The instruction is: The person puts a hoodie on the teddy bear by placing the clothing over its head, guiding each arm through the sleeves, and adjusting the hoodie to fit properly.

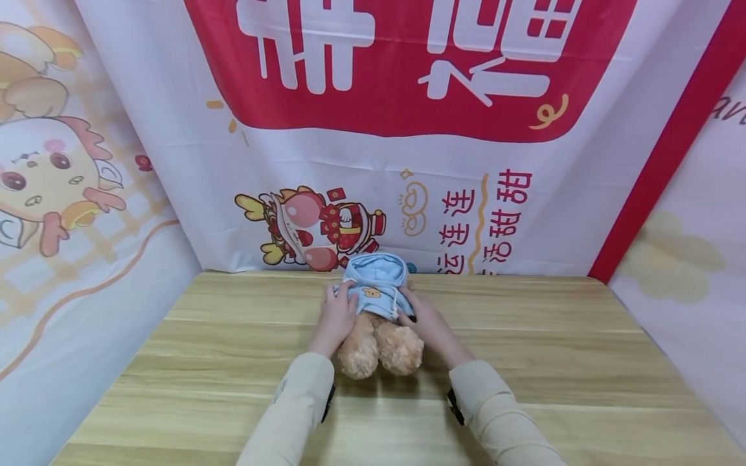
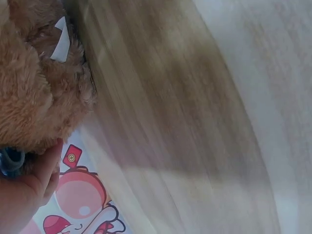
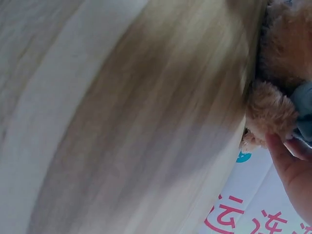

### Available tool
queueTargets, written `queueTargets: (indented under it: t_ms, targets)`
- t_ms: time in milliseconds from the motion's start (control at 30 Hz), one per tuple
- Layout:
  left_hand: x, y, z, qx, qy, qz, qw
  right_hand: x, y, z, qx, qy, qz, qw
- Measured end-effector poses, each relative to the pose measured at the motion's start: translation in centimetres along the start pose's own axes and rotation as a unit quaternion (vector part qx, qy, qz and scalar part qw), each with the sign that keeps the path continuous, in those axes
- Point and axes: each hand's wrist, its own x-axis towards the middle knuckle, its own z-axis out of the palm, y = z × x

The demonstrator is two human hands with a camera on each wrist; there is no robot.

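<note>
A light-brown plush toy [image 1: 357, 355] in a blue hoodie [image 1: 375, 270] lies at the table's back edge, its fluffy legs toward me. No face shows in the head view; the hood faces up. My left hand [image 1: 338, 317] holds its left side, thumb on the hoodie front. On the opposite side, my right hand [image 1: 427, 320] grips the hoodie near a white drawstring [image 1: 394, 303]. The left wrist view shows brown fur with a white tag [image 2: 61, 41] above the hand. In the right wrist view, my fingers touch a furry paw [image 3: 270, 112].
The wooden table [image 1: 233, 362] spreads around the toy on both sides. Behind it hangs a white cloth [image 1: 204, 213] with red print and a cartoon figure. Printed cloths stand along the left [image 1: 116, 272] and right [image 1: 688, 272] sides.
</note>
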Motion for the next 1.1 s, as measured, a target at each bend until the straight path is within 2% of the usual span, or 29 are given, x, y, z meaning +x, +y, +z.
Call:
queueTargets:
  t_ms: [233,500,767,900,1000,1100]
  targets:
    - [-0.1,0.0,0.4,-0.024,0.016,0.02,0.9994,0.0,0.8,0.1,0.017,-0.006,0.014,0.9997]
    - [0.0,-0.6,1.2,-0.068,0.037,0.048,0.9959,0.0,1.3,0.4,0.032,0.006,0.005,0.9995]
    - [-0.1,-0.6,2.5,-0.123,0.01,0.019,0.9921,-0.4,2.0,0.0,0.063,0.054,-0.042,0.9957]
    - [-0.3,-0.4,3.1,-0.137,0.018,0.028,0.99,-0.4,2.6,-0.4,0.049,0.079,-0.07,0.9932]
    - [-0.4,-0.2,3.6,-0.146,0.015,0.032,0.9886,-0.4,2.8,-0.7,0.041,0.08,-0.065,0.9938]
    - [-0.6,-0.1,4.0,-0.15,0.009,0.035,0.988,-0.6,2.8,-1.4,0.031,0.065,-0.043,0.9965]
